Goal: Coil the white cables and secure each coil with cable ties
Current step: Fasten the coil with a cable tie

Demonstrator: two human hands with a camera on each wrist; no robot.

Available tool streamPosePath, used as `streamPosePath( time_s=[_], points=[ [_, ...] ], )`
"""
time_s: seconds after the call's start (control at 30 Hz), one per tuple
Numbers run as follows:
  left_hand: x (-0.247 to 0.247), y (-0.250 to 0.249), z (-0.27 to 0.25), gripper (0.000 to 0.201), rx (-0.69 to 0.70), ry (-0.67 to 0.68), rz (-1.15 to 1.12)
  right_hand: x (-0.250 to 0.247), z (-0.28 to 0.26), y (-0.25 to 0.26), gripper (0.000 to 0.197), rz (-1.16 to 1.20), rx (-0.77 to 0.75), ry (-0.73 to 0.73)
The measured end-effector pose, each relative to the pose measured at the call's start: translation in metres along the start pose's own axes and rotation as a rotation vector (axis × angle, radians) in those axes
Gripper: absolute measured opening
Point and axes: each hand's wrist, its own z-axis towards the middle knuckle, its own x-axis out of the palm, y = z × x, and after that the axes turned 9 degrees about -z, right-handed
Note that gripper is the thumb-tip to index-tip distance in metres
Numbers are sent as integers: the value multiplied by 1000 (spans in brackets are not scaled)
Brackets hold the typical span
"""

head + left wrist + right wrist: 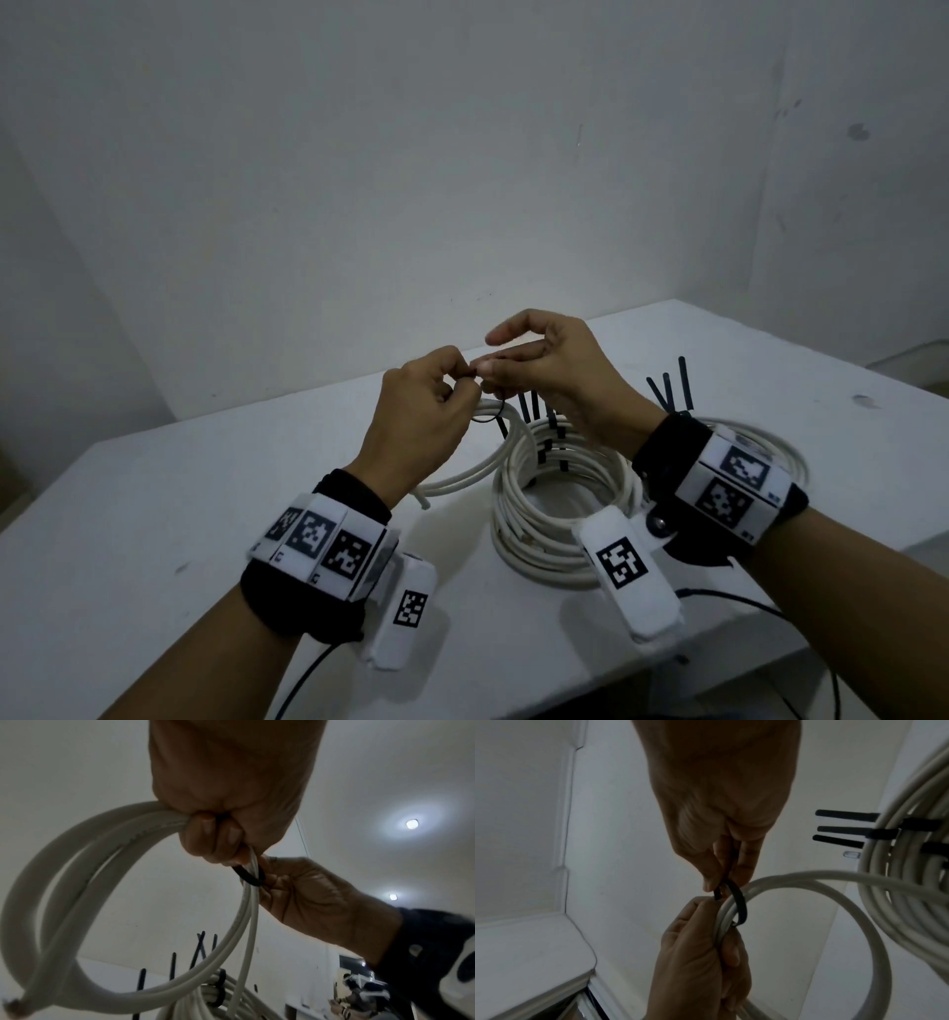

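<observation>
My left hand (452,383) is raised above the white table (154,514) and grips a small loose coil of white cable (482,465), whose cut end hangs down to the left. A black cable tie (739,902) loops round the coil's strands just beside the left fingers (213,833). My right hand (493,367) meets the left and pinches the tie's strap between thumb and fingers (713,874), index finger lifted. From the left wrist view, the tie (248,877) crosses the strands between both hands.
A large tied white coil (544,514) lies on the table under my right hand, with black tie tails (529,406) standing up. Another tied coil (785,462) lies behind my right wrist. The table's front edge is near, with black wires (744,598) hanging over it.
</observation>
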Motion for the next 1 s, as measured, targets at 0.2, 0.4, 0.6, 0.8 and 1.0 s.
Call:
streamPosePath(
  time_s=[0.2,0.4,0.6,0.8,1.0],
  points=[
    [-6,-7,8,20,-233,52,-195,5,2,-1,9,-15,-36,-92],
    [-10,-13,6,16,-234,198,-242,5,11,3,16,-334,-98,-160],
    [-8,-13,7,17,-195,125,-239,1,15,12,13,-474,-125,-122],
    [-11,-16,8,19,-288,165,-316,-16,39,54,23,-567,-178,-179],
    [-17,-28,22,19,-319,177,-399,-13,41,63,22,-373,-192,-101]
  ],
)
